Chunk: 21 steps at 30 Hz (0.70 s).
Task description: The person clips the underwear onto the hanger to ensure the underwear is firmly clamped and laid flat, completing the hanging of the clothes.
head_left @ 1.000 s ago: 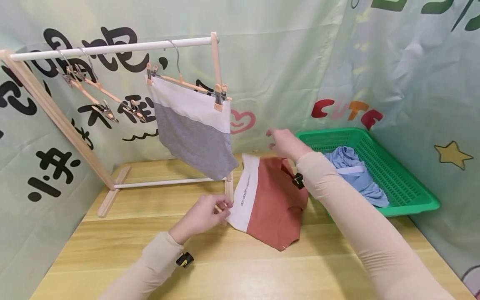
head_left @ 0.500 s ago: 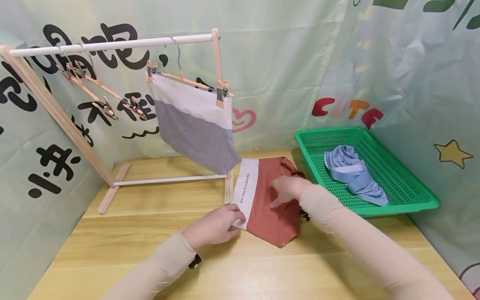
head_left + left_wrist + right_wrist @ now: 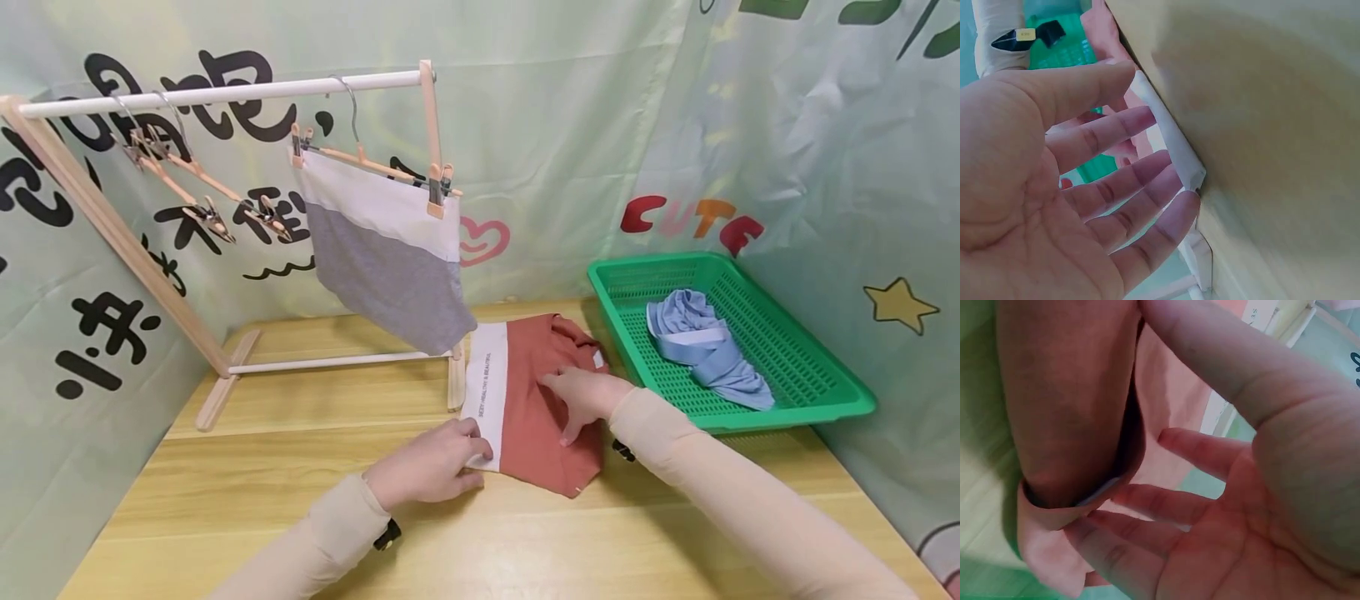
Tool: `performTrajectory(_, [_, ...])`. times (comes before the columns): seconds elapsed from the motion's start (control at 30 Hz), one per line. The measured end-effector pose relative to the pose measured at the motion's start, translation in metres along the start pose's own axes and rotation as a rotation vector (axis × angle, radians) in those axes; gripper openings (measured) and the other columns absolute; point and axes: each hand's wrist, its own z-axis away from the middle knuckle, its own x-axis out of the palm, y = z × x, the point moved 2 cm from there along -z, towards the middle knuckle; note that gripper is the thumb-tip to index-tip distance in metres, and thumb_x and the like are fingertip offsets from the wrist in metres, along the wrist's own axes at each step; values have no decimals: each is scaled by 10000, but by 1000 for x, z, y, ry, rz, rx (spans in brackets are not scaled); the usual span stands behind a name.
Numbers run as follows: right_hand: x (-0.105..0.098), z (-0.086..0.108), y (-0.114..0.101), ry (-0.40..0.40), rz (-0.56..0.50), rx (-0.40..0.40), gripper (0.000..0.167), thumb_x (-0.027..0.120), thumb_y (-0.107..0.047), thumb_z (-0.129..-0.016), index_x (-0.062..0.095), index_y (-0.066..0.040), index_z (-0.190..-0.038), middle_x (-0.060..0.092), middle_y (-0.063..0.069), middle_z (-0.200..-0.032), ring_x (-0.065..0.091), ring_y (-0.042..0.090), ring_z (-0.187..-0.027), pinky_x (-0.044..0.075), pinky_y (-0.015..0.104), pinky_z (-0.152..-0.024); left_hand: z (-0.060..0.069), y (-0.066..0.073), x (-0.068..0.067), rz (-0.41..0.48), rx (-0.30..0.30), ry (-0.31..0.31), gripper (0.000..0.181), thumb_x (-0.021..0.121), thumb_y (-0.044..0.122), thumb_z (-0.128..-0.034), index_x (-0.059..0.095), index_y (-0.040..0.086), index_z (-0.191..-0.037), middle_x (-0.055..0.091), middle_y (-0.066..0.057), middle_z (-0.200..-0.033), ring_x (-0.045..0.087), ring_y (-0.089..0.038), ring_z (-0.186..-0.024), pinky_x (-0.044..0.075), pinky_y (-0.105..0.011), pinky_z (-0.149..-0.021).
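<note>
Rust-red briefs (image 3: 536, 417) with a white waistband (image 3: 486, 387) lie flat on the table, waistband toward the rack. My left hand (image 3: 431, 467) touches the waistband's near corner; in the left wrist view its fingers (image 3: 1141, 165) are spread loosely along the white edge, thumb apart. My right hand (image 3: 588, 398) rests on the red cloth near the leg opening. In the right wrist view the fingers of this hand (image 3: 1222, 487) are extended against the red fabric (image 3: 1072, 412), thumb apart from them. Grey briefs (image 3: 390, 258) with a white band hang clipped from a hanger on the rack.
The wooden rack's white rail (image 3: 247, 90) spans the upper left, with two clip hangers (image 3: 198, 171) side by side. A green basket (image 3: 810, 367) at the right holds blue cloth (image 3: 705, 346). A printed curtain (image 3: 555, 167) stands behind the table (image 3: 517, 533).
My right hand has come down from above the briefs onto the red cloth. My left hand has shifted slightly right onto the waistband corner. The far red edge looks rearranged.
</note>
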Motion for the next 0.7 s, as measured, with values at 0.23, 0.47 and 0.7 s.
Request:
performTrajectory(0.23, [2, 8, 3, 6, 18, -69, 1074, 1031, -283, -703, 471, -17, -1581, 514, 253, -1581, 499, 421, -1457, 529, 516, -1150, 3, 14, 2, 33, 50, -16, 253, 814, 256, -952, 767, 137, -1171, 633, -9, -1059, 555, -86, -897, 521, -241, -829])
performTrajectory(0.47, [-16, 0, 7, 46, 26, -95, 630, 848, -303, -939, 600, 20, -1419, 719, 203, -1293, 678, 364, -1219, 554, 511, -1074, 2, 10, -1, 105, -6, 3, 301, 826, 224, -944, 748, 136, -1221, 642, -24, -1108, 567, -95, -932, 546, -260, -850])
performTrajectory(0.7, [-33, -34, 17, 0, -48, 51, 756, 685, -352, -1064, 359, 58, -1609, 692, 226, -1366, 703, 318, -1246, 549, 468, -1102, 5, -11, 4, 62, -110, 25, 511, 850, 238, -927, 663, 117, -1387, 608, -201, -1487, 622, -351, -1345, 529, -517, -1146])
